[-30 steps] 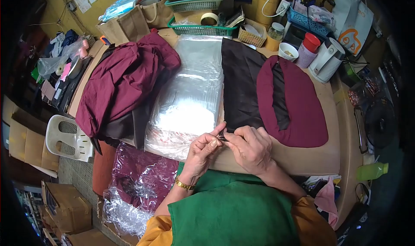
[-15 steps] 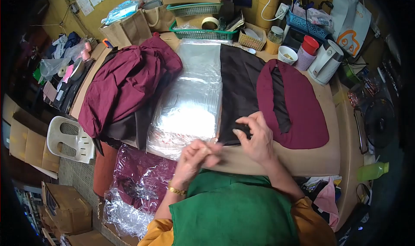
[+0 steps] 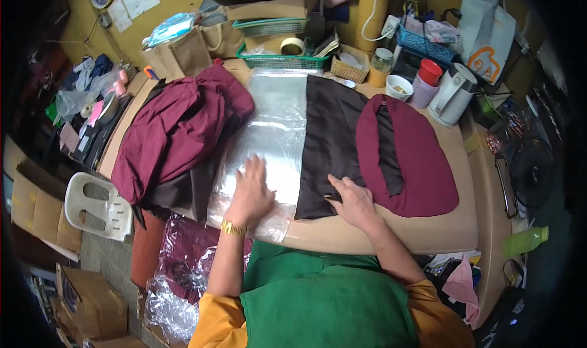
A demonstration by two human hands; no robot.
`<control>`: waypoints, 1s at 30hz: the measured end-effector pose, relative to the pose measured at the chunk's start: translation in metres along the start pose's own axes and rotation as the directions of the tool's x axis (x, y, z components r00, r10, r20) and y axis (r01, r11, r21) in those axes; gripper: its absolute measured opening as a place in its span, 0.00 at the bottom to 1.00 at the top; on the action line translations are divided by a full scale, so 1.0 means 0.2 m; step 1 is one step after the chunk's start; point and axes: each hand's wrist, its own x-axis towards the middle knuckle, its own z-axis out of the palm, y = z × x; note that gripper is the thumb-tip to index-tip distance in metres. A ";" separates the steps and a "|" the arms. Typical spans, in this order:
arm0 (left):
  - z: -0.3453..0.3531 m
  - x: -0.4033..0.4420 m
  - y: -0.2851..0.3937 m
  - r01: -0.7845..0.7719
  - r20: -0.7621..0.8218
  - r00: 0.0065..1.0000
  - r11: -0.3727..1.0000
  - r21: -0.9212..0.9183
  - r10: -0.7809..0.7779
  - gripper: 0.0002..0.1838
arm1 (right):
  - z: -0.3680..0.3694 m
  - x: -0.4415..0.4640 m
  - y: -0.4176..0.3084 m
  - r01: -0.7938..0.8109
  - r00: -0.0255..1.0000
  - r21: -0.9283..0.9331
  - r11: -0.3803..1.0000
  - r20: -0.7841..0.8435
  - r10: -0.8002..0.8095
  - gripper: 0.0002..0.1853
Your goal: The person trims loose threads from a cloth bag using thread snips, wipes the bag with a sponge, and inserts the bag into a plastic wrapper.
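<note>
My left hand lies with fingers spread on a stack of clear plastic bags. To its right, my right hand rests on dark brown cloth, its index finger stretched out and the other fingers curled. A small dark thing shows by the right thumb, too small to name. Beyond that hand lies a folded maroon garment, joined to the dark cloth, with an opening that shows a dark lining. Left of the plastic, a maroon and dark garment sits in a loose heap.
Green baskets, a white bowl, a red-lidded cup and an electric kettle line the table's back. Plastic-wrapped maroon cloth hangs below the front edge. A white plastic stool stands at the left.
My left hand has moved left and up from the table's front edge onto the plastic bags, its fingers opening out. My right hand has lowered onto the dark cloth.
</note>
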 end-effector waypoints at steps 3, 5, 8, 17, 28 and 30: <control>-0.48 0.00 0.16 0.150 0.638 0.681 0.784 -0.603 0.360 0.25 | -0.02 0.00 0.00 -0.032 0.998 0.017 0.999 0.051 0.031 0.32; -0.50 -0.08 0.14 0.209 0.609 0.670 0.679 -0.704 0.425 0.18 | -0.01 0.01 0.00 -0.011 0.998 0.022 1.000 0.057 0.010 0.31; -0.53 -0.10 0.12 0.568 0.691 0.705 0.456 -0.686 0.162 0.17 | -0.02 0.00 -0.01 -0.027 0.998 0.004 1.000 0.061 0.026 0.31; -0.48 -0.16 0.32 0.371 0.487 0.659 0.317 -0.873 0.573 0.20 | -0.02 0.00 0.01 -0.020 0.998 0.022 1.000 0.062 0.019 0.31; -0.31 -0.15 0.38 0.397 0.527 0.849 0.694 -0.600 -0.029 0.18 | -0.14 0.02 -0.03 0.145 0.963 0.302 0.942 0.177 -0.205 0.16; -0.30 -0.18 0.38 0.416 0.539 0.842 0.670 -0.615 -0.027 0.17 | -0.19 0.09 -0.09 0.130 0.975 0.352 0.927 0.124 -0.183 0.14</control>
